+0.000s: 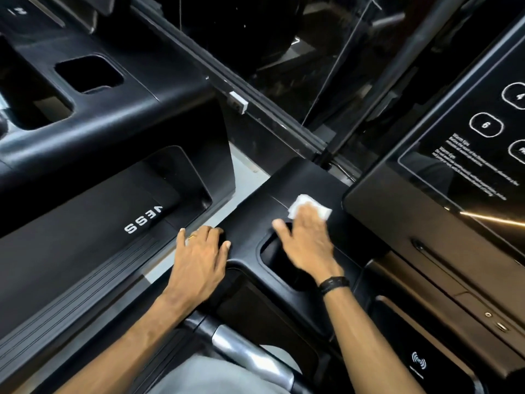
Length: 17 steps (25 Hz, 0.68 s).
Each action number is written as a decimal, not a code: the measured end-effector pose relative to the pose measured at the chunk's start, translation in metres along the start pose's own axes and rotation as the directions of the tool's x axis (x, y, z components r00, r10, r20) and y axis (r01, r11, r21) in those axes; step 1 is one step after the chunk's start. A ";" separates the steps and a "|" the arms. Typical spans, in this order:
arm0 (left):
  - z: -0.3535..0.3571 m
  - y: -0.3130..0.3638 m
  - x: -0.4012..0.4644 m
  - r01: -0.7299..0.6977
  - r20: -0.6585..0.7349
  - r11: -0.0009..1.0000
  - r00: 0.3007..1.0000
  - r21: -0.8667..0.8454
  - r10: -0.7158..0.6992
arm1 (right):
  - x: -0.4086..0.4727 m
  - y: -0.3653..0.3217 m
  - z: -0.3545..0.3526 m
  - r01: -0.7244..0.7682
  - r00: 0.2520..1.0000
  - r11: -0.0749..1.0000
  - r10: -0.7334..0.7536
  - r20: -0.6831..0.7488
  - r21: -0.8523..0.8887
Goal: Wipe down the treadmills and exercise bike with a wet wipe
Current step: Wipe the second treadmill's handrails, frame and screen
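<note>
I look down on the black console of a treadmill (301, 180). My right hand (305, 240) lies flat on the console's left wing and presses a white wet wipe (305, 207) against the plastic, just beyond a cup recess (277, 255). The wipe shows past my fingertips. My left hand (200, 258) rests with its fingers spread on the console's left edge and wears a ring. A second treadmill (93, 245) stands to the left, its belt marked with white letters.
The glossy control panel (460, 155) with round number buttons fills the right side. A silver and black handlebar (241, 351) runs below my arms. The neighbouring treadmill's console (108, 109) with open recesses is at upper left. A strip of grey floor (247, 177) separates the two machines.
</note>
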<state>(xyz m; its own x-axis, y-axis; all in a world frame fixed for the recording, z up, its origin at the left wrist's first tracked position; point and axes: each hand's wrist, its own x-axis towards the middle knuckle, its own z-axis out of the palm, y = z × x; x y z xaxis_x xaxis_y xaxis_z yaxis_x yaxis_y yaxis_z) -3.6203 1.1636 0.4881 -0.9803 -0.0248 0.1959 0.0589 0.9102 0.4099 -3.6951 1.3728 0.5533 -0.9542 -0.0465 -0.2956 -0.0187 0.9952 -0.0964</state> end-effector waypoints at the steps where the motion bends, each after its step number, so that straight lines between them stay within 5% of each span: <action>1: 0.000 0.000 0.001 -0.003 0.006 1.000 1.000 -0.001 0.003 | 0.003 0.006 -0.003 -0.170 0.985 0.985 0.170 0.007 -0.028; 3: -0.002 0.000 0.010 0.007 0.021 1.000 1.000 -0.015 -0.007 | 0.006 0.006 -0.002 -0.162 0.987 0.986 0.161 -0.009 -0.041; 5: -0.006 0.001 0.029 0.045 0.034 0.999 0.998 -0.013 -0.044 | 0.004 0.000 0.007 0.241 0.970 0.969 -0.243 -0.026 -0.058; 7: -0.006 0.003 0.042 0.067 0.052 0.998 0.996 0.010 -0.068 | 0.013 0.012 0.005 0.403 0.914 0.913 -0.405 -0.019 -0.063; 11: 0.003 0.001 0.043 0.140 0.033 0.986 0.990 -0.091 -0.138 | 0.072 0.027 -0.018 -0.025 0.992 0.999 0.019 -0.125 -0.046; 13: 0.005 -0.003 0.041 0.154 0.005 0.984 0.988 -0.091 -0.155 | 0.071 0.003 -0.018 0.300 0.949 0.951 -0.306 -0.078 -0.076; 15: 0.007 -0.006 0.040 0.158 -0.014 0.985 0.987 -0.071 -0.159 | 0.058 -0.013 -0.017 0.611 0.791 0.787 -0.609 0.049 -0.081; 17: 0.007 -0.005 0.039 0.158 -0.024 0.986 0.987 -0.060 -0.160 | 0.078 0.002 -0.027 0.592 0.805 0.796 -0.590 0.061 -0.126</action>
<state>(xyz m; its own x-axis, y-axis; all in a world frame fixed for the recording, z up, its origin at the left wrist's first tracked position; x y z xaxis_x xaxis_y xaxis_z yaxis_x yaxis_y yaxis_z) -3.6600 1.1606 0.4872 -0.9724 -0.1796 0.1490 -0.0855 0.8683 0.4886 -3.7774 1.3731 0.5558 -0.7393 -0.6296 -0.2387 -0.6176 0.7753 -0.1324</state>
